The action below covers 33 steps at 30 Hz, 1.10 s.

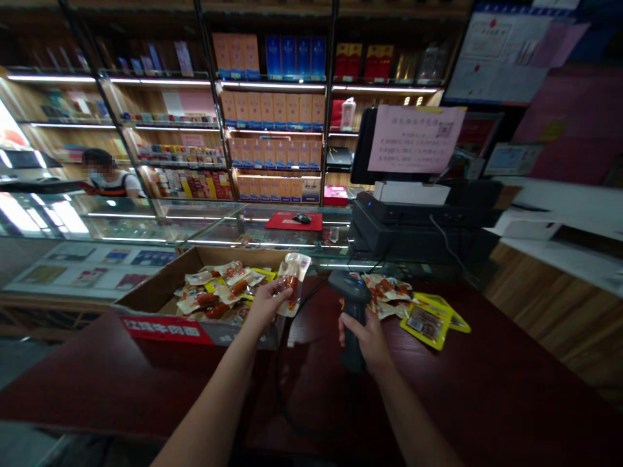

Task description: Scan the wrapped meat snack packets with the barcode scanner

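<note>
My left hand [267, 301] is closed on a clear vacuum-sealed snack pack [294, 269] with reddish-brown food inside, held upright over the right end of an open cardboard box [160, 329]. Inside the box lie several similar sealed packs [233, 288], some with yellow parts. Wrapped round the handle of a black barcode scanner [351, 288] is my right hand [365, 337]; the scanner stands upright, its head above the dark red table. Behind the scanner, more sealed packs [387, 292] lie in a pile, with yellow-edged packets [431, 321] to their right.
A black cable [278, 376] loops across the table [185, 389]. Beyond stand a glass counter with a mouse [302, 218] on a red pad, and a dark register machine [413, 224] under a screen bearing a pink paper [413, 139]. A masked person [109, 175] is at far left.
</note>
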Available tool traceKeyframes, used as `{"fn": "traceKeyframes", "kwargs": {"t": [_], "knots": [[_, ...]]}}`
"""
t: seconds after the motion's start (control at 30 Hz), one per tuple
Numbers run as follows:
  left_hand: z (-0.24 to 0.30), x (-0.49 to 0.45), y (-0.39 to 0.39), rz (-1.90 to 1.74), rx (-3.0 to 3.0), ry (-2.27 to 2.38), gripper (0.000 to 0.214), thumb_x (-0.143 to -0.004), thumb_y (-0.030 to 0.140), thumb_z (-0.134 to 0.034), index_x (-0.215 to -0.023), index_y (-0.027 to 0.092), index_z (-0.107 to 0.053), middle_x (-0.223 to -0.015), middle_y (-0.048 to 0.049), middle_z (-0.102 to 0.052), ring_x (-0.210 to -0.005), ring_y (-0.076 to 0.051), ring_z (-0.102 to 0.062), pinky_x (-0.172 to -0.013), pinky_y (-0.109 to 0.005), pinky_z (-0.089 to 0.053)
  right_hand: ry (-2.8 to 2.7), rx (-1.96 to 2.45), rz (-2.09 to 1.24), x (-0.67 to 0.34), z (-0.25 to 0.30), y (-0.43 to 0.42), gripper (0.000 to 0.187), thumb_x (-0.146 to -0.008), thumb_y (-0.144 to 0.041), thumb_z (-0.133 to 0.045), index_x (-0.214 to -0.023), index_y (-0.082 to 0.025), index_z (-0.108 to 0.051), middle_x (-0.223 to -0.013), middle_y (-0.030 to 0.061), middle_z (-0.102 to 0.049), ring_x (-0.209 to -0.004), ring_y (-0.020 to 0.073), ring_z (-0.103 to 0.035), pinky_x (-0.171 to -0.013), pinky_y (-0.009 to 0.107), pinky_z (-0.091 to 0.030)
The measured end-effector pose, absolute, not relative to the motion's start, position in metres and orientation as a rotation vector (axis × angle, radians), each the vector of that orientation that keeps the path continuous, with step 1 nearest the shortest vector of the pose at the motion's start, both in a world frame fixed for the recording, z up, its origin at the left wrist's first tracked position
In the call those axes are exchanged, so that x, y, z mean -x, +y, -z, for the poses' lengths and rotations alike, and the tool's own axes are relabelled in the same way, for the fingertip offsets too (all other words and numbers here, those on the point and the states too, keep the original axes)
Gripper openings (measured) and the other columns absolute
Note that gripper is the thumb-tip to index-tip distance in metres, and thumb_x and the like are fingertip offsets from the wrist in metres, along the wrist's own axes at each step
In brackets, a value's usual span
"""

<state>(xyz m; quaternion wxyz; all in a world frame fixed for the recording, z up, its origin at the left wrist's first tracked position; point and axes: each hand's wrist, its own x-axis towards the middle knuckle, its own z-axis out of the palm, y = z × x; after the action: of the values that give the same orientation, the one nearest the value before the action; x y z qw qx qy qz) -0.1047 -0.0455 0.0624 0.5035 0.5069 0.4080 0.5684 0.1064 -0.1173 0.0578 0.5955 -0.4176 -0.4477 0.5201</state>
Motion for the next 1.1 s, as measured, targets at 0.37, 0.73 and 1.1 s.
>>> {"fn": "traceKeyframes", "kwargs": {"t": [0.37, 0.73, 1.1], "knots": [[-0.052, -0.041, -0.019, -1.009, -1.179, 0.811, 0.034, -0.049, 0.025, -0.074, -0.077, 0.012, -0.06, -0.064, -0.0021, -0.064, -0.053, -0.015, -0.059, -0.056, -0.028, -0.047, -0.745, 1.139, -1.016, -0.201, -0.02, -0.133, 0.043, -0.057, -0.046, -0.076, -0.08, -0.017, -0.053, -0.049, -0.0054, -0.057, -0.035, 0.0109, -0.051, -0.033, 0.022, -0.042], [-0.052, -0.136, 0.016, -1.028, -1.892, 1.48, 0.024, -0.061, 0.017, -0.068, -0.083, 0.011, -0.062, -0.09, -0.0136, -0.063, -0.085, -0.022, -0.059, -0.075, -0.031, -0.044, -0.709, 1.116, -0.934, -0.228, -0.029, -0.149, 0.04, -0.058, -0.045, -0.076, -0.076, -0.017, -0.055, -0.05, -0.0049, -0.057, -0.035, 0.0107, -0.051, -0.034, 0.022, -0.043], [-0.047, -0.108, -0.002, -1.18, -2.026, 1.384, 0.016, -0.068, 0.016, -0.063, -0.082, 0.012, -0.066, -0.102, -0.0119, -0.054, -0.097, -0.021, -0.054, -0.091, -0.033, -0.04, -0.738, 1.11, -0.994, -0.207, -0.03, -0.142, 0.042, -0.059, -0.044, -0.075, -0.084, -0.018, -0.054, -0.05, -0.006, -0.058, -0.036, 0.0112, -0.051, -0.034, 0.021, -0.042]]}}
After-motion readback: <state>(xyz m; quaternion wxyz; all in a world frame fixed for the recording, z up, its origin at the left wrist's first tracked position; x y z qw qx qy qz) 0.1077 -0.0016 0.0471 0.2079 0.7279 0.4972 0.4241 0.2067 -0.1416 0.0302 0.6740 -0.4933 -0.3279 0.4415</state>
